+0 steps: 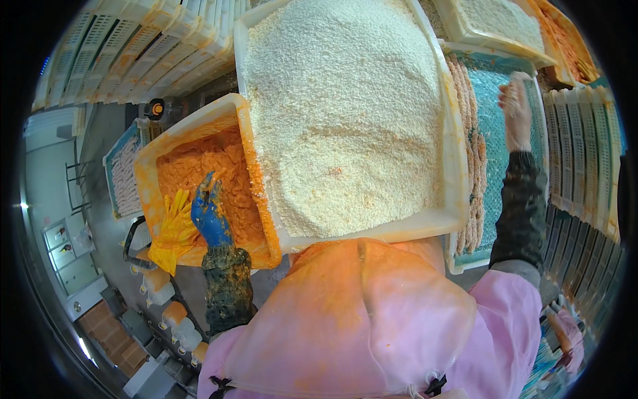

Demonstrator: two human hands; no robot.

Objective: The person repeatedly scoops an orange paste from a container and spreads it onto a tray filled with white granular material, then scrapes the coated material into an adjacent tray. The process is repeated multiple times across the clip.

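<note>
My left hand (211,214), in a blue glove smeared with orange, is over a tub (273,244) of wet orange coated meat pieces (214,149). Its fingers point away from me, and whether they grip anything is unclear. Beside it, a yellow rubber glove (174,229) drapes across the tub's near left corner. In the middle stands a large white bin (413,229) heaped with pale breadcrumbs (344,99). My right hand (517,112), dusted with crumbs, hovers over a blue-lined tray (498,199). Rows of crumbed strips (471,164) lie along that tray's left side.
Stacked perforated white crates (144,50) rise at the upper left, and more crates (583,154) stand at the right. Another crumb tub (498,25) and an orange meat tub (568,40) sit at the far right. A tray of strips (124,174) is at the left. Another person (568,334) is at the lower right.
</note>
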